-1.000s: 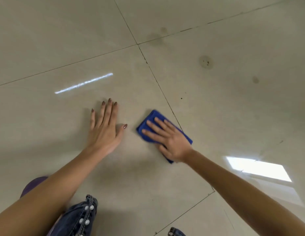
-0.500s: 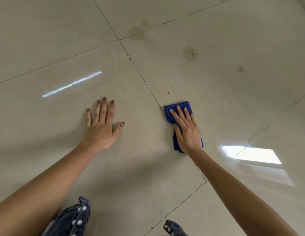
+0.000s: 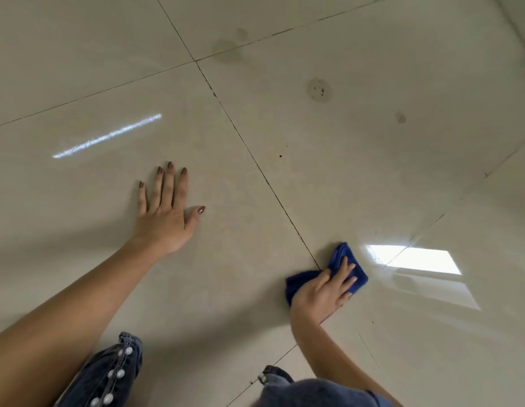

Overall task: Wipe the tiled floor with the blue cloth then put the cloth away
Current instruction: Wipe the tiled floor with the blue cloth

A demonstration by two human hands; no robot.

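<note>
Blue cloth (image 3: 352, 267) bunched flat on the tiled floor (image 3: 372, 171), just right of a dark grout line (image 3: 255, 163) and beside a bright window reflection (image 3: 416, 259). Pressed down by the right hand (image 3: 324, 292), palm on top, fingers (image 3: 342, 267) spread forward across the fabric, not curled round it; wrist bent, forearm running back toward the lower edge. Well apart to the left, the left hand (image 3: 164, 218) laid flat on bare tile, fingers extended and close together, thumb out to the side, nothing held, arm straight and braced. Denim knees (image 3: 114, 374) with pearl studs at the bottom. Faint round stains (image 3: 320, 90) farther off.
</note>
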